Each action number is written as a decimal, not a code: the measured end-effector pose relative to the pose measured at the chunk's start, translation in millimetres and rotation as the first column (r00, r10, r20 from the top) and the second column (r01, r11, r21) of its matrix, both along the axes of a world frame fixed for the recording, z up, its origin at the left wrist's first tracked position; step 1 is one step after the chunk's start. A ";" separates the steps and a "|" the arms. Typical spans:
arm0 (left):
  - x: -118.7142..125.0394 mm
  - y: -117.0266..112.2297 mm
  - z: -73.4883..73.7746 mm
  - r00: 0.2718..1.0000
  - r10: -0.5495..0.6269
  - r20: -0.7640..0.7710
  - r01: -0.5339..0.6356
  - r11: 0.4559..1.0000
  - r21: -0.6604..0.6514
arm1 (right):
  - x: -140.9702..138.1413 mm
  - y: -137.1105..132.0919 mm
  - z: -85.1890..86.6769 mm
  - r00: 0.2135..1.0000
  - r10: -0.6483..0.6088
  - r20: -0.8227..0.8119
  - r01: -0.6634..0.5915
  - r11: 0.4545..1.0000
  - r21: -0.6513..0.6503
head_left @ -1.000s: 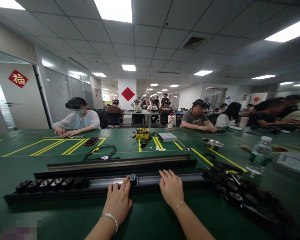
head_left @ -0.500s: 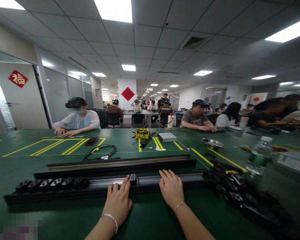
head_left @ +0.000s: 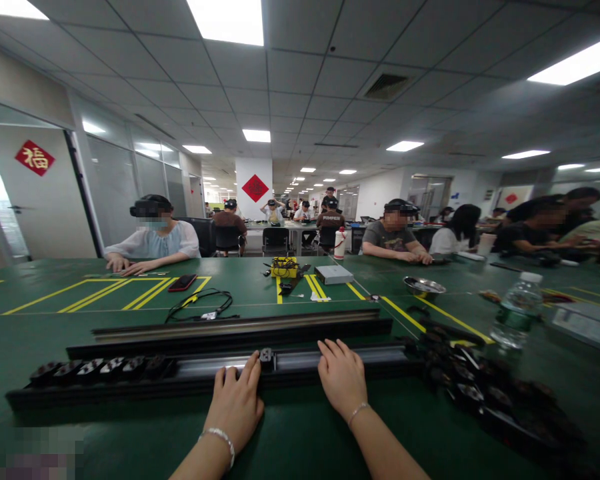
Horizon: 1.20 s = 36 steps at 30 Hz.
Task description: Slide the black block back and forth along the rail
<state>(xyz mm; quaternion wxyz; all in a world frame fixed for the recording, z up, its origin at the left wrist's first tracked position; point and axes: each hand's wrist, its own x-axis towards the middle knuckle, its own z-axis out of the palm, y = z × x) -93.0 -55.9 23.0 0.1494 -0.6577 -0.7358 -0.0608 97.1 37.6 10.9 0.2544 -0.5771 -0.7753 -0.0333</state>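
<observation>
A long black power track (head_left: 300, 361) with a silvery channel lies across the green table in front of me. Several black socket modules (head_left: 95, 368) sit in a row at its left end. One more module (head_left: 267, 357), with a grey face, stands alone near the track's middle. My left hand (head_left: 237, 403) rests on the track with its fingers stretched out, the index fingertip at the left side of that lone module. My right hand (head_left: 344, 375) lies flat over the channel further right, fingers out and nothing in them. The palms' undersides are hidden.
Another long dark rail (head_left: 230, 329) lies just behind. A pile of black modules (head_left: 500, 400) is at the right, near a water bottle (head_left: 517, 310) and a metal bowl (head_left: 425, 287). Beyond are a black cable (head_left: 200, 305), a phone (head_left: 183, 283) and people seated across the table.
</observation>
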 end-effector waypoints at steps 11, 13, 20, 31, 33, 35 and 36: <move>-0.1 0.6 0.4 1.000 -0.009 -0.001 0.009 0.999 -0.032 | -0.9 -0.6 0.4 1.000 -0.005 0.009 0.005 1.000 0.006; 0.2 0.5 0.7 1.000 -0.006 0.005 0.006 0.999 -0.035 | -0.7 -0.5 0.3 1.000 -0.003 0.009 0.003 1.000 0.005; -1.2 1.0 -1.2 1.000 -0.004 0.003 0.004 1.000 -0.027 | -0.2 -0.8 1.2 1.000 0.000 0.011 0.000 1.000 0.006; -7.8 4.5 -12.6 0.998 -0.051 -0.023 0.052 0.998 0.029 | 0.0 -0.9 0.6 1.000 0.004 -0.008 -0.004 1.000 0.011; -7.5 4.9 -12.0 0.999 -0.046 -0.021 0.046 0.999 0.020 | -0.1 -0.3 -0.3 1.000 0.004 -0.009 -0.004 1.000 0.016; -7.8 5.3 -11.7 0.999 -0.049 -0.020 0.050 0.999 0.022 | -0.1 0.0 -0.4 1.000 0.003 -0.006 -0.003 1.000 0.019; -8.2 5.5 -11.8 0.998 -0.055 -0.019 0.055 0.998 0.027 | -0.2 0.0 -0.3 1.000 0.002 -0.002 -0.002 1.000 0.018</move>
